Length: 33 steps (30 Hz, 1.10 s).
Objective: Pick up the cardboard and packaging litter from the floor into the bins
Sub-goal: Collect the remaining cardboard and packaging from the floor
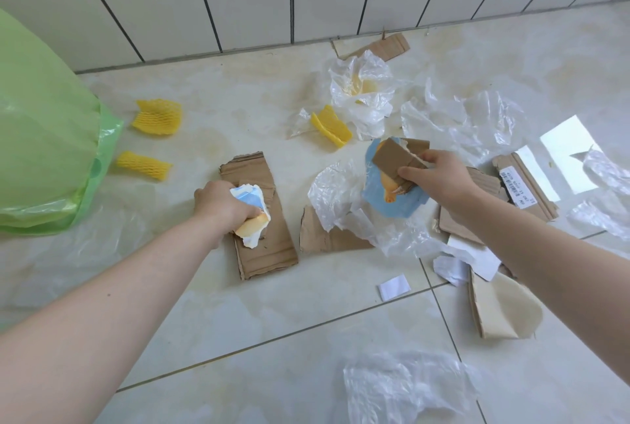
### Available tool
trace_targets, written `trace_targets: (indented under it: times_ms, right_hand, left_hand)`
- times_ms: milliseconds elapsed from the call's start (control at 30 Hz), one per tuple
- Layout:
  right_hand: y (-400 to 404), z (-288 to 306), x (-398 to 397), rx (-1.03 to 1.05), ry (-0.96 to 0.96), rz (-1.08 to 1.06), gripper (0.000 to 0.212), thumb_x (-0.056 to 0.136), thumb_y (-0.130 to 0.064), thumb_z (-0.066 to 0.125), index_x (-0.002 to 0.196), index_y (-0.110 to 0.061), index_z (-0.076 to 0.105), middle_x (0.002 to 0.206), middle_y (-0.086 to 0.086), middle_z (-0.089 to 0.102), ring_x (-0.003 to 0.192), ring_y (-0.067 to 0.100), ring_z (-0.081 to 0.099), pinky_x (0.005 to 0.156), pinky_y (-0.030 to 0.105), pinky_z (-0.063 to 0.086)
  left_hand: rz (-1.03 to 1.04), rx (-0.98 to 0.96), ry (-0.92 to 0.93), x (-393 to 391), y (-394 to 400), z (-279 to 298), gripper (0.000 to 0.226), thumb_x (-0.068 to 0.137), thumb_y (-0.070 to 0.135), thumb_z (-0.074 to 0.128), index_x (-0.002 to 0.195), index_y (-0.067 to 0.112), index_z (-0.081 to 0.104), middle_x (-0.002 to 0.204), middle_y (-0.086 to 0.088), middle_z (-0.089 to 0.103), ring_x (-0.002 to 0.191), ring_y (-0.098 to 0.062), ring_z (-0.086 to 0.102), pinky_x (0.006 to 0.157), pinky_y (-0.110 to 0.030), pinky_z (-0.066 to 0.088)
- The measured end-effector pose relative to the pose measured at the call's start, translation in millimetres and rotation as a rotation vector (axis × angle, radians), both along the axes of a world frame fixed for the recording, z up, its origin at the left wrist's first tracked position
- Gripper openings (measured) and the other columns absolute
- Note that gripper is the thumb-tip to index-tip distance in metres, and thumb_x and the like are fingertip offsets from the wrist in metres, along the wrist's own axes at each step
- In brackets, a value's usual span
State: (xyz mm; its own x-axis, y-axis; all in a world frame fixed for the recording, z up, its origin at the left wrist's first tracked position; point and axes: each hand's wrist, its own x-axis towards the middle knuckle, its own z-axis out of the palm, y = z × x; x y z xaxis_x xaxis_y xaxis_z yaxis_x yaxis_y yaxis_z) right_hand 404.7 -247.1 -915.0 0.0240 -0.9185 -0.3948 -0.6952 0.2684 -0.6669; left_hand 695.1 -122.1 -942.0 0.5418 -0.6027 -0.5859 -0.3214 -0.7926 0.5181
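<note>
L hand [223,207] is seen at ctr-left, fingers curled tight round a crumpled blue/white/orange wrapper [252,215], held over a torn cardboard strip [262,219] lying flat on the floor tile [238,314]. R hand [434,174] is at 3 o'clock of the L, fingers pinched on a small brown cardboard scrap [392,156] w/ a blue printed piece [392,198] hanging under it.

Green bin bag [41,137] is found at 9 o'clock, far left edge. Two yellow foam net sleeves [157,116] [144,164] lie just beside it; a third yellow net [330,127] sits at 12 o'clock of the R hand, touching clear plastic film [364,89]. More cardboard is spotted by the wall at 1 o'clock [385,46], betw. the hands [324,236], and under the R forearm w/ a barcode label [518,185]. Clear film is also seen at 6 o'clock [405,386] and 2 o'clock [470,120]. White paper bits [393,287] lie near 5 o'clock.
</note>
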Motion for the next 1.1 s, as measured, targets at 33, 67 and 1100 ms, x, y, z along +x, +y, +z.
trace_targets:
  times_ms: [33, 67, 1100]
  right_hand:
    - [0.3, 3.1, -2.2, -0.009, -0.013, -0.019, 0.014, 0.078, -0.02, 0.07, 0.088, -0.011, 0.068, 0.08, 0.008, 0.064, 0.073, 0.02, 0.056, 0.061, 0.029, 0.042]
    - [0.7, 6.5, -4.0, -0.011, -0.033, -0.04, 0.015, 0.078, -0.019, 0.071, 0.089, -0.009, 0.068, 0.081, 0.009, 0.064, 0.072, 0.021, 0.057, 0.06, 0.029, 0.042]
    - [117.0, 133.5, 63.5, -0.119, -0.519, 0.039, 0.005, 0.079, -0.014, 0.07, 0.078, -0.019, 0.067, 0.078, 0.008, 0.068, 0.077, 0.025, 0.063, 0.073, 0.042, 0.047]
  left_hand:
    - [0.018, -0.022, 0.036, 1.2, 2.5, -0.2, 0.028, 0.068, 0.016, 0.082, 0.085, 0.012, 0.06, 0.095, -0.01, 0.06, 0.089, -0.028, 0.058, 0.066, -0.029, 0.044]
    - [0.035, -0.039, 0.068, 2.0, 5.2, -0.1, 0.027, 0.068, 0.015, 0.082, 0.081, 0.013, 0.058, 0.086, -0.007, 0.059, 0.082, -0.027, 0.056, 0.062, -0.028, 0.043]
    - [0.183, -0.383, 0.395, 5.9, 124.8, 92.7, 0.02, 0.075, 0.011, 0.076, 0.09, 0.015, 0.063, 0.087, -0.006, 0.067, 0.073, -0.02, 0.065, 0.071, -0.033, 0.057]
